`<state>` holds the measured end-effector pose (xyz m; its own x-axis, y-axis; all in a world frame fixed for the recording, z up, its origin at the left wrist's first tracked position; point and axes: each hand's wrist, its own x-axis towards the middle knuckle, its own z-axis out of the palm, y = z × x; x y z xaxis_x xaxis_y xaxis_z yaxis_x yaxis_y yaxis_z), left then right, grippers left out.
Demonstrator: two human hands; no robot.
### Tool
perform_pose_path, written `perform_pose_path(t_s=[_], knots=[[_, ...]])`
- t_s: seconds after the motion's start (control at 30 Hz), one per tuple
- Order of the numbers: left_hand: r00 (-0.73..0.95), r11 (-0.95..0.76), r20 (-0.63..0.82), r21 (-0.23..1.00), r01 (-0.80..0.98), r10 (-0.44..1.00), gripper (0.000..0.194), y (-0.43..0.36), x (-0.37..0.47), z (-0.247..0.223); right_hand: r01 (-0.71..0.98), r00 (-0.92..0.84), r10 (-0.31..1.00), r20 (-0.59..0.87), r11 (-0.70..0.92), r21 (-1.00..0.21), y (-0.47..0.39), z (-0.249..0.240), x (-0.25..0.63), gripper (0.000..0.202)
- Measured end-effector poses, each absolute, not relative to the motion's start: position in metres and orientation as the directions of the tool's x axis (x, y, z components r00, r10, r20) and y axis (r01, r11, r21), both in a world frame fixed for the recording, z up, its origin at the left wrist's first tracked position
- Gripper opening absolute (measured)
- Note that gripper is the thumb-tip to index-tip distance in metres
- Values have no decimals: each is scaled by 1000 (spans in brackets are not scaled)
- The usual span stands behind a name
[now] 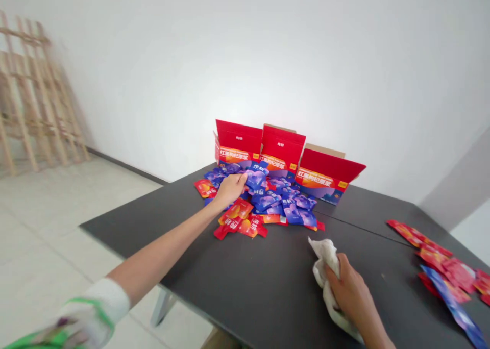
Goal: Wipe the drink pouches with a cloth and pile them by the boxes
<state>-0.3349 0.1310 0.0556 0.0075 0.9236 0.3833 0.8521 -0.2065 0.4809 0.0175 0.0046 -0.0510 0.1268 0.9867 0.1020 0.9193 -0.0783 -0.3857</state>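
Red boxes (pixel 281 146), three with raised flaps, stand at the far side of the dark counter (pixel 268 267). On their near side lies a heap of blue and red sachets (pixel 267 202), too overlapped to count. Over it, the left hand (pixel 231 187) pinches one blue sachet (pixel 255 178) between thumb and fingers. The right hand (pixel 351 291) is closed around one white cloth (pixel 320 272), near right. Red packets (pixel 440 262) and a blurred blue packet (pixel 451 300) lie toward the right edge; bare surface separates them from the heap and extends to the left edge.
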Motion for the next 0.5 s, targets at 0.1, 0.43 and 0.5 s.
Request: perform_pose_path(t_s=[0.1,0.43,0.5], knots=[[-30,-105,275,466,879,961,28,163,-352,53,906,112,990,91,-64,-419,7,-55,19,22],[79,-239,401,368,899,913,26,116,-349,20,867,129,987,92,-68,-494,9,-59,25,28],[173,-338,418,362,869,892,26,95,-339,14,865,193,977,93,-125,-486,10,-55,29,26]])
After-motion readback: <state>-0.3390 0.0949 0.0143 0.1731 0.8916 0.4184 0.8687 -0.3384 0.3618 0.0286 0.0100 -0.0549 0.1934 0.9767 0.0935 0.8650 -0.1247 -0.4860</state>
